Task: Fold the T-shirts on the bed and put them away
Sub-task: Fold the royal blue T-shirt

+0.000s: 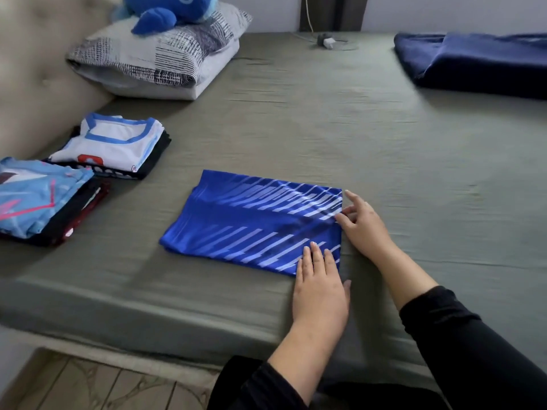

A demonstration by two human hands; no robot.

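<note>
A blue T-shirt with pale stripes (251,223) lies folded into a rectangle near the front edge of the bed (384,161). My left hand (319,285) rests flat on its near right corner, fingers straight. At the shirt's right edge, my right hand (364,226) touches the cloth with relaxed fingers; thumb and forefinger sit at the hem. Two stacks of folded shirts stand at the left: one topped by a white shirt with a blue collar (115,143), one topped by a light blue shirt (38,196).
A patterned pillow (157,60) with a blue plush toy (165,13) lies at the back left against a beige headboard (32,84). A folded navy blanket (479,63) lies at the back right. A charger and cable (327,41) lie at the far edge. Tiled floor (103,386) shows below.
</note>
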